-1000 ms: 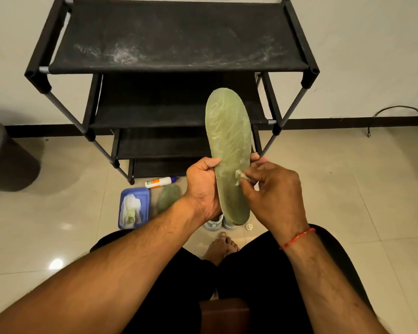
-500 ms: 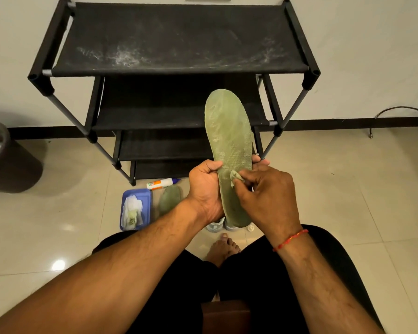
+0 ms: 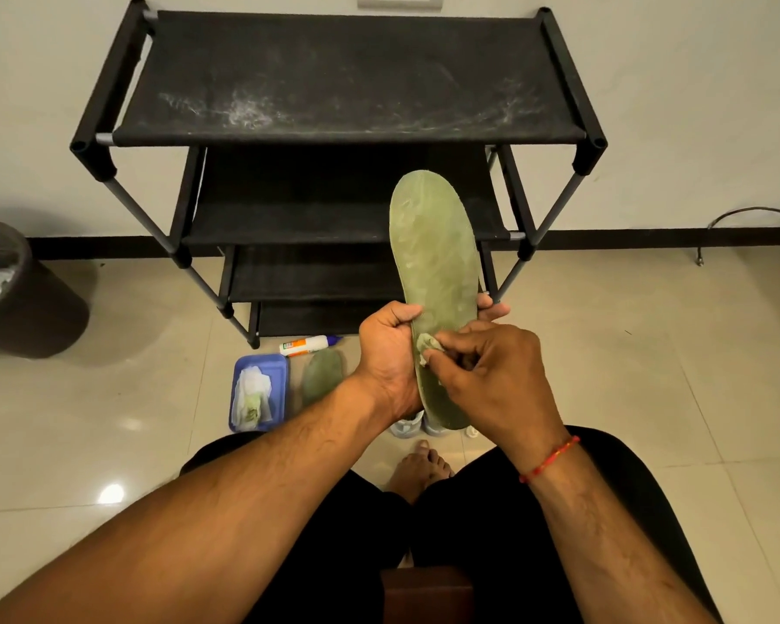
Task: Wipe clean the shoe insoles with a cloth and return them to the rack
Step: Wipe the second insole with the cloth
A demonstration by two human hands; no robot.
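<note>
A green insole (image 3: 437, 263) stands upright in front of me, toe end up, with pale smears on its surface. My left hand (image 3: 386, 353) grips its lower half, thumb on the front and fingertips showing at the right edge. My right hand (image 3: 491, 376) pinches a small pale cloth wad (image 3: 425, 346) and presses it against the insole's lower middle. A second green insole (image 3: 320, 376) lies flat on the floor. The black four-tier shoe rack (image 3: 334, 83) stands against the wall behind, its shelves bare and the top one dusty.
A blue tray (image 3: 280, 367) with used white cloths lies on the tiled floor left of the floor insole. A white glue bottle (image 3: 309, 344) lies by the rack's foot. A dark bin (image 3: 23, 295) stands far left. A cable (image 3: 748, 218) runs along the right wall. My bare foot (image 3: 417, 466) rests below.
My right hand with the cloth wad has shifted slightly left and down along the insole. The left hand and insole hold almost still.
</note>
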